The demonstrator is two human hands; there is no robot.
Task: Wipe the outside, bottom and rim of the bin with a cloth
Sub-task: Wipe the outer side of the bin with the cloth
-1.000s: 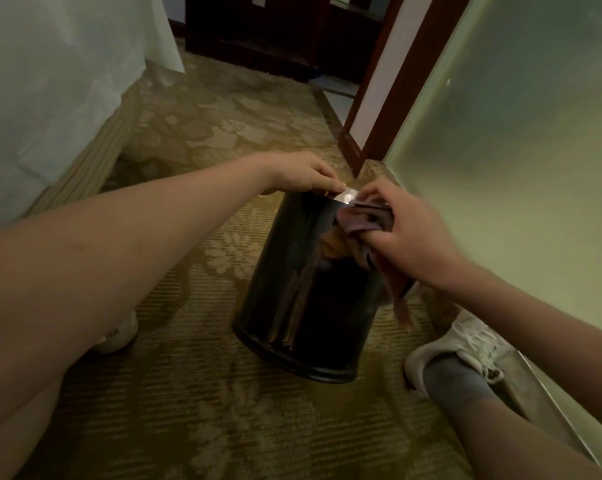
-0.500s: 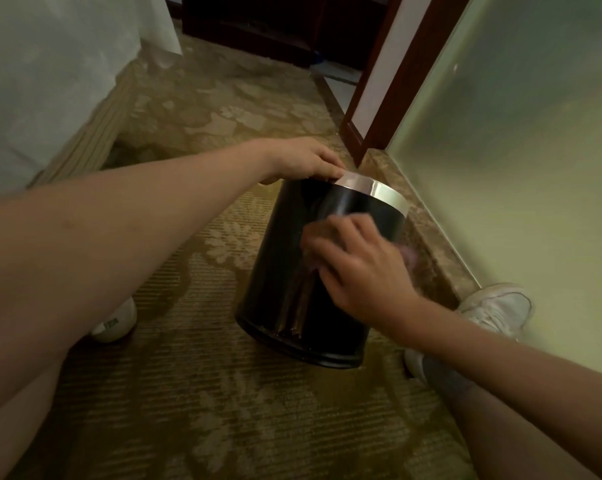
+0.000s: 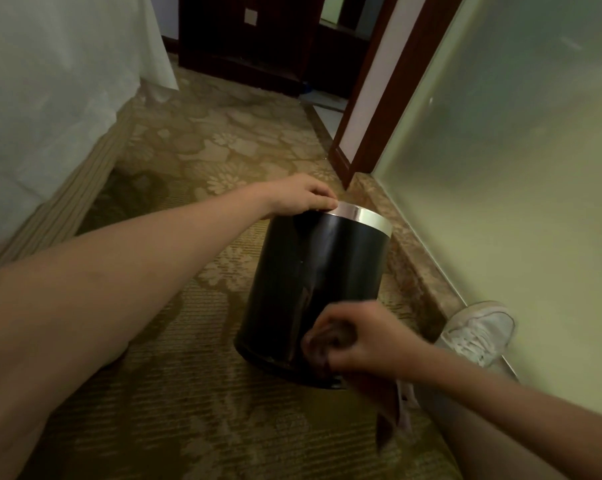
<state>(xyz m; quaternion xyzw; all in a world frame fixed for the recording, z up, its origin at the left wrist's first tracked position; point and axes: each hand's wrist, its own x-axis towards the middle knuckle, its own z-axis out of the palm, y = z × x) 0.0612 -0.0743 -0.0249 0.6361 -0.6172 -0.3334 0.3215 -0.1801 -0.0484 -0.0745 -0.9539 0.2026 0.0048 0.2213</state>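
Note:
A glossy black round bin (image 3: 313, 271) with a silver rim band (image 3: 361, 216) stands on the patterned carpet, tilted a little away from me. My left hand (image 3: 299, 197) grips the rim at its left side, fingers curled over the edge. My right hand (image 3: 358, 337) holds a bunched dark pinkish cloth (image 3: 322, 344) pressed against the lower front of the bin wall near its base. A loose end of the cloth (image 3: 393, 420) hangs down under my wrist, blurred.
A white bed sheet (image 3: 50, 98) and striped bed base run along the left. A frosted glass wall (image 3: 517, 168) with a stone kerb (image 3: 413, 258) runs along the right. My white shoe (image 3: 479, 330) lies beside the kerb. A dark wooden doorway stands ahead.
My right hand has swept the cloth down the bin's side, from the rim to near the base. My left hand has stayed on the rim.

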